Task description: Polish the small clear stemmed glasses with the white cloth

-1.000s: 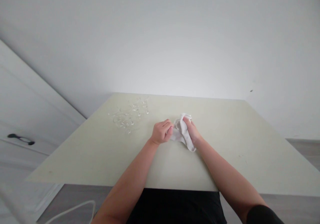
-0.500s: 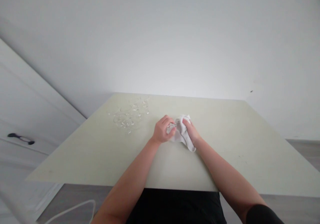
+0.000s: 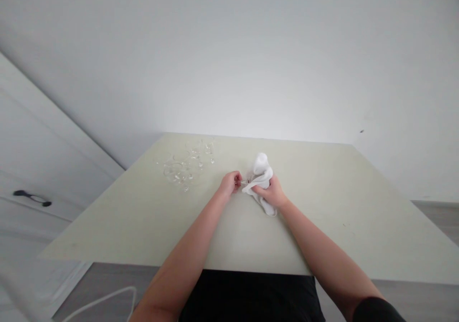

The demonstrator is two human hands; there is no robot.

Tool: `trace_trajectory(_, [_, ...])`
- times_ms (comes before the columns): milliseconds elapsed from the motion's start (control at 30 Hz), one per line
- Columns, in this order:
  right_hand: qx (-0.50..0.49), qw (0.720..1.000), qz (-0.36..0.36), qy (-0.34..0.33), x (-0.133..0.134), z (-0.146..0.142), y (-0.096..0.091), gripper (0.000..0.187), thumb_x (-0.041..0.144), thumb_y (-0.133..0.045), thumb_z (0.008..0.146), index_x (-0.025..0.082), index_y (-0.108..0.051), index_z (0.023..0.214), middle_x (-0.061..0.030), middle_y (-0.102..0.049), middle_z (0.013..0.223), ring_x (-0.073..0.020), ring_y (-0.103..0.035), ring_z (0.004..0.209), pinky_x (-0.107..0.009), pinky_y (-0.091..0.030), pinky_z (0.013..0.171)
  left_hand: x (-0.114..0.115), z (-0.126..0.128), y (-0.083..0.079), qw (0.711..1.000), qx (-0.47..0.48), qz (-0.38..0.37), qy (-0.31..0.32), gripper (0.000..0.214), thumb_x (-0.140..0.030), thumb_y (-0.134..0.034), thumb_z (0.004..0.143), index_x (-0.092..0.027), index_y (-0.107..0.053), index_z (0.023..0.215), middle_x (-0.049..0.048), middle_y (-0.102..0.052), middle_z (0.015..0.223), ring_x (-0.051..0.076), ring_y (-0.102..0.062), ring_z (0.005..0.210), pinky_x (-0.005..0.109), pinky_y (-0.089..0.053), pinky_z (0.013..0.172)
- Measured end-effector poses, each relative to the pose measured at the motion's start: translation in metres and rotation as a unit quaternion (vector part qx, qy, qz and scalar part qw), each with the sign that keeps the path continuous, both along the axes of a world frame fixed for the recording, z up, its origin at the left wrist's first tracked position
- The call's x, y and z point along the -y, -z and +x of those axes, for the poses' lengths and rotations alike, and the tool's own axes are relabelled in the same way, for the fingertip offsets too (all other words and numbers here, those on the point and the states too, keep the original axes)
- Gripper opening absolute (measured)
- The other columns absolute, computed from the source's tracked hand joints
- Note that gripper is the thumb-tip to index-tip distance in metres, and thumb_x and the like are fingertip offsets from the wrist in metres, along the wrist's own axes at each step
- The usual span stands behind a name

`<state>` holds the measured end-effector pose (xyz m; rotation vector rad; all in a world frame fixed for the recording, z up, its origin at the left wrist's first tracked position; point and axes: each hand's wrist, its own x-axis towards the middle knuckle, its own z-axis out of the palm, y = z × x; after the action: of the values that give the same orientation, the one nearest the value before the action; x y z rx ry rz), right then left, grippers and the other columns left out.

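Observation:
My left hand (image 3: 230,183) is closed, fingers bent around one end of a clear glass piece (image 3: 244,182). A thin, stem-like part of this glass runs from my fingers into a white cloth (image 3: 262,169); the cloth hides its other end. Bunched around the glass, the cloth is gripped by my right hand (image 3: 273,191), with its thumb on the near side. One fold stands up at the top and a corner hangs toward me. Both hands are just above the middle of the table.
Several clear glass pieces (image 3: 179,169) with round rims stand close together at the table's back left; their outlines are faint. The pale table (image 3: 340,245) reaches the white wall (image 3: 287,73). A white cabinet with a dark handle (image 3: 32,198) is at the left.
My left hand has turned and drawn its fingers closer around the glass end. The cloth has shifted upward around the glass, and my right thumb now lies lower across it.

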<state>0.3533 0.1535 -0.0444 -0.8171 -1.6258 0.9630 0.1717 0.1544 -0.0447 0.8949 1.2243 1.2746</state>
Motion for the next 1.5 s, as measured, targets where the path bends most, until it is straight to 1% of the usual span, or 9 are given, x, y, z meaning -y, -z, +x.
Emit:
trace_trajectory(167, [0.019, 0.998, 0.064, -0.003, 0.002, 0.001, -0.006, 0.022, 0.037, -0.077, 0.073, 0.023, -0.071, 0.089, -0.0054, -0.068, 0.096, -0.0234, -0.06, 0.09, -0.038, -0.048, 0.088, 0.0, 0.001, 0.002, 0.999, 0.016, -0.051, -0.005, 0.018, -0.034, -0.057, 0.061, -0.018, -0.054, 0.053, -0.0029, -0.041, 0.043, 0.007, -0.029, 0.034, 0.021, -0.013, 0.038])
trace_trajectory(433, [-0.062, 0.99, -0.06, 0.108, 0.004, -0.01, -0.005, 0.043, 0.06, -0.057, 0.087, 0.022, -0.055, 0.067, 0.0008, -0.053, 0.061, -0.0166, -0.046, 0.059, -0.03, -0.037, 0.057, 0.003, 0.006, -0.006, 0.999, -0.012, 0.013, -0.049, 0.021, -0.031, -0.05, 0.067, -0.018, -0.05, 0.051, -0.0008, -0.045, 0.043, 0.007, -0.031, 0.036, 0.021, -0.015, 0.039])
trace_trajectory(600, [-0.157, 0.964, -0.166, 0.138, -0.001, -0.012, -0.001, 0.045, 0.067, -0.056, 0.084, 0.023, -0.057, 0.073, 0.0014, -0.056, 0.061, -0.0176, -0.051, 0.06, -0.029, -0.041, 0.055, 0.006, 0.007, -0.009, 0.993, -0.027, 0.086, -0.083, 0.022, -0.031, -0.051, 0.07, -0.017, -0.05, 0.052, -0.0014, -0.045, 0.046, 0.008, -0.038, 0.04, 0.02, -0.019, 0.04])
trace_trajectory(700, [-0.191, 0.955, -0.206, 0.093, -0.003, -0.012, 0.0, 0.043, 0.066, -0.063, 0.077, 0.023, -0.063, 0.081, -0.0007, -0.066, 0.07, -0.0199, -0.059, 0.069, -0.031, -0.049, 0.063, 0.005, 0.007, -0.007, 0.994, 0.014, 0.051, -0.094, 0.022, -0.032, -0.051, 0.071, -0.018, -0.049, 0.055, -0.0026, -0.044, 0.048, 0.007, -0.038, 0.039, 0.019, -0.018, 0.041])
trace_trajectory(900, [-0.117, 0.964, -0.198, -0.132, -0.004, -0.005, 0.003, 0.049, 0.048, -0.088, 0.055, 0.023, -0.07, 0.093, -0.0047, -0.074, 0.088, -0.0264, -0.068, 0.091, -0.04, -0.055, 0.082, 0.003, 0.002, -0.006, 0.999, 0.023, 0.018, -0.037, 0.021, -0.033, -0.051, 0.069, -0.017, -0.051, 0.055, -0.0017, -0.046, 0.047, 0.007, -0.032, 0.037, 0.02, -0.015, 0.04])
trace_trajectory(1067, [-0.093, 0.983, -0.141, -0.078, -0.011, 0.002, 0.004, 0.042, 0.047, -0.09, 0.052, 0.024, -0.072, 0.082, -0.0043, -0.075, 0.088, -0.0271, -0.067, 0.097, -0.045, -0.051, 0.096, 0.005, 0.001, -0.008, 0.995, -0.036, 0.098, 0.001, 0.026, -0.036, -0.052, 0.075, -0.017, -0.053, 0.058, -0.0018, -0.048, 0.048, 0.007, -0.036, 0.039, 0.021, -0.021, 0.041])
trace_trajectory(1200, [-0.079, 0.984, -0.137, -0.085, -0.014, 0.003, 0.005, 0.037, 0.048, -0.09, 0.053, 0.023, -0.071, 0.075, -0.0044, -0.074, 0.084, -0.0278, -0.067, 0.098, -0.046, -0.048, 0.1, 0.003, 0.0, -0.008, 0.995, -0.034, 0.099, -0.004, 0.027, -0.039, -0.052, 0.076, -0.017, -0.054, 0.06, -0.0021, -0.048, 0.049, 0.007, -0.034, 0.039, 0.02, -0.02, 0.041])
trace_trajectory(1333, [-0.058, 0.979, -0.147, -0.131, -0.009, 0.002, 0.003, 0.031, 0.043, -0.085, 0.063, 0.021, -0.073, 0.081, -0.0054, -0.074, 0.083, -0.0267, -0.068, 0.094, -0.044, -0.052, 0.091, 0.001, -0.002, -0.005, 0.996, -0.031, 0.088, -0.013, 0.027, -0.039, -0.053, 0.075, -0.017, -0.053, 0.06, -0.002, -0.047, 0.047, 0.007, -0.035, 0.039, 0.02, -0.019, 0.04])
trace_trajectory(1500, [0.007, 0.986, -0.095, -0.133, -0.011, 0.003, -0.001, 0.029, 0.045, -0.083, 0.063, 0.021, -0.074, 0.077, -0.0032, -0.073, 0.078, -0.023, -0.066, 0.079, -0.039, -0.053, 0.079, 0.0, -0.002, 0.0, 0.995, -0.039, 0.089, 0.0, 0.028, -0.041, -0.051, 0.076, -0.017, -0.053, 0.061, -0.0023, -0.047, 0.048, 0.007, -0.035, 0.039, 0.019, -0.02, 0.04])
